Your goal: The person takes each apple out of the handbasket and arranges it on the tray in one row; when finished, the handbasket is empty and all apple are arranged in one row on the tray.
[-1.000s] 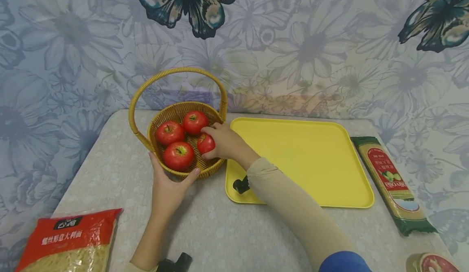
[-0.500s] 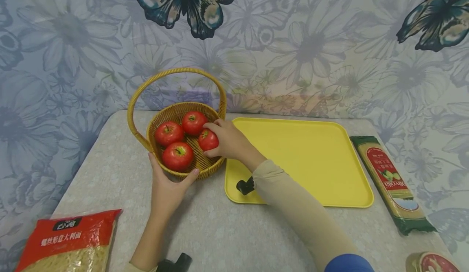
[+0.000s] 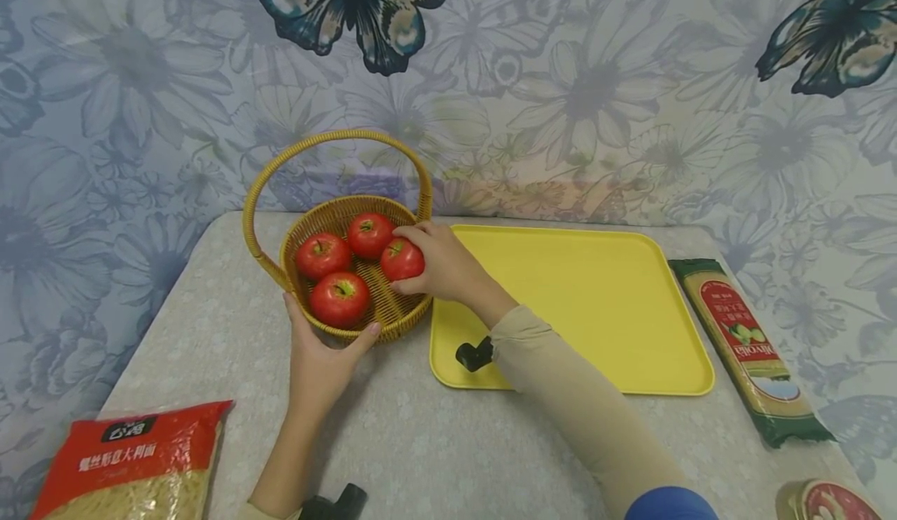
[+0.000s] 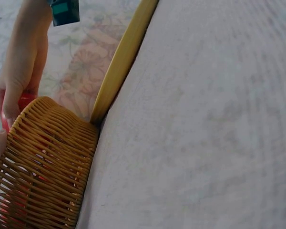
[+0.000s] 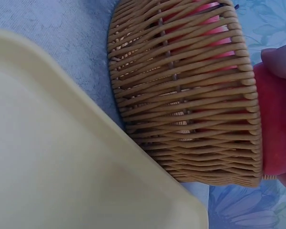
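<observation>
In the head view a yellow wicker basket with a tall arched handle stands at the table's back left. Several red apples sit inside, one of them nearest the front. My right hand grips another apple at the basket's right side, thumb and fingers around it. In the right wrist view that apple shows above the wicker rim. My left hand holds the basket's front left, its thumb at the rim and its fingers along the outer wall; part of these fingers is hidden.
A yellow tray lies right of the basket, its left edge close to the wicker. Beyond it is a green-ended pasta packet. A red pasta bag lies front left, and a round-topped container stands front right. A patterned wall backs the table.
My right hand has raised the gripped apple slightly and moved it a little to the right, showing more of it. The left hand and basket stay in place.
</observation>
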{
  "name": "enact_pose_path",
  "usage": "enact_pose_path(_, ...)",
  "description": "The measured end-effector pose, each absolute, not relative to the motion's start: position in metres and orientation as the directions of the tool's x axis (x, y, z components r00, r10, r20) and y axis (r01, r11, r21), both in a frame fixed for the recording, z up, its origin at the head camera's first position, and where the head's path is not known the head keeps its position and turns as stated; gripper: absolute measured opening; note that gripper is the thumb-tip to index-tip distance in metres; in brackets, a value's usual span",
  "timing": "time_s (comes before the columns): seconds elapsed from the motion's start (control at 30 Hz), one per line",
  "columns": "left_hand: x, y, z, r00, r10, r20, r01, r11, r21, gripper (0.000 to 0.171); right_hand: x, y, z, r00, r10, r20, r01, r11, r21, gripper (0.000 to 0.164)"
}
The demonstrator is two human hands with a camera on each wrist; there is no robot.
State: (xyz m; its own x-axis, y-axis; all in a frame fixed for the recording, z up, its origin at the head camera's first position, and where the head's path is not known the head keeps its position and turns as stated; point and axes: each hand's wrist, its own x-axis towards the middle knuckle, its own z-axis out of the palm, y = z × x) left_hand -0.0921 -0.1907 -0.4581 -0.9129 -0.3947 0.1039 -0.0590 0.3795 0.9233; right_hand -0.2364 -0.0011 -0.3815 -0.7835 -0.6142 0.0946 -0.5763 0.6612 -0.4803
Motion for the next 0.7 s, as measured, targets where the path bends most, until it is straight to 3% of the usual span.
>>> enact_pose_path(0.7,-0.09,-0.188,-0.458,-0.914,-0.4,0.067,-0.092,0.365,0.926,0.132,-0.227,0.02,-0.385,-0.793,-0.545,0.272,-0.565,0.492,-0.662,0.08)
